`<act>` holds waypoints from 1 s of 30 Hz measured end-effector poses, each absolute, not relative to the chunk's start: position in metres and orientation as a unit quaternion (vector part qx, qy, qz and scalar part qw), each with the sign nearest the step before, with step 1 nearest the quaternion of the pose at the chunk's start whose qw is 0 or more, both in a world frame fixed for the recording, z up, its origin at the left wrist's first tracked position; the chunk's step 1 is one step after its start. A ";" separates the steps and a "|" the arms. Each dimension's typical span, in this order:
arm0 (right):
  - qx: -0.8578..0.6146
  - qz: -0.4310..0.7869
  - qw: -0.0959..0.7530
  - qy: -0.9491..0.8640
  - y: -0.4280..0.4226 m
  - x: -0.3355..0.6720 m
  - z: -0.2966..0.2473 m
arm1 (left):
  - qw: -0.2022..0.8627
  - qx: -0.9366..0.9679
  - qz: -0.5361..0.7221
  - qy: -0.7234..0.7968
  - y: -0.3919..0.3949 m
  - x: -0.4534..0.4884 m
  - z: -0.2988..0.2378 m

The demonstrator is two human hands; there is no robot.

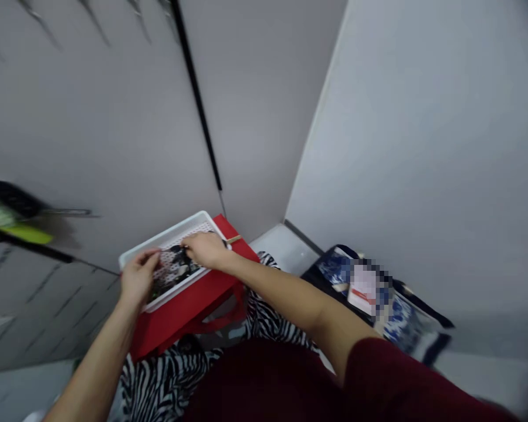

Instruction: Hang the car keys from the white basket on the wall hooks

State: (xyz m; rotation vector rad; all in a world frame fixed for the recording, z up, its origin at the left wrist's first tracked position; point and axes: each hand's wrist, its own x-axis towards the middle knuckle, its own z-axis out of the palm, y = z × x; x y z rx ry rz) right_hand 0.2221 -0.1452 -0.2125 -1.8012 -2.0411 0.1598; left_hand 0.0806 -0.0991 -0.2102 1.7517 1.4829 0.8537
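A shallow white plastic basket [161, 237] with a perforated bottom rests tilted on a red bag or box [185, 308]. Several small dark items [182, 266] lie inside it, too blurred to name. At the basket's left end is my left hand [138, 278], thumb and fingers pinched together over the contents; whatever sits between them is too small to see. My right hand [206, 249] reaches in over the far side with its fingers closed down at a dark item. Its grip is partly hidden by the hand itself.
Grey cabinet panels [114, 117] with a black strip handle [198, 99] rise just beyond the basket. At left, a black and lime-green object [26, 217] juts out. A dark bag with blue-and-white patterned contents [400, 322] stands right, by the white wall [413, 146].
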 end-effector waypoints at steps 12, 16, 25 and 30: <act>-0.659 0.246 0.373 -0.605 -0.126 0.245 -0.183 | 0.380 0.776 0.186 0.469 -0.107 0.061 -0.233; -0.692 0.195 0.291 -0.632 -0.136 0.255 -0.175 | 0.329 0.804 0.169 0.466 -0.108 0.059 -0.232; -0.652 0.155 0.149 -0.727 -0.135 0.229 -0.186 | 0.225 0.816 0.220 0.484 -0.108 0.057 -0.227; -0.646 0.064 0.067 -0.758 -0.124 0.201 -0.193 | 0.230 0.825 0.190 0.480 -0.110 0.058 -0.224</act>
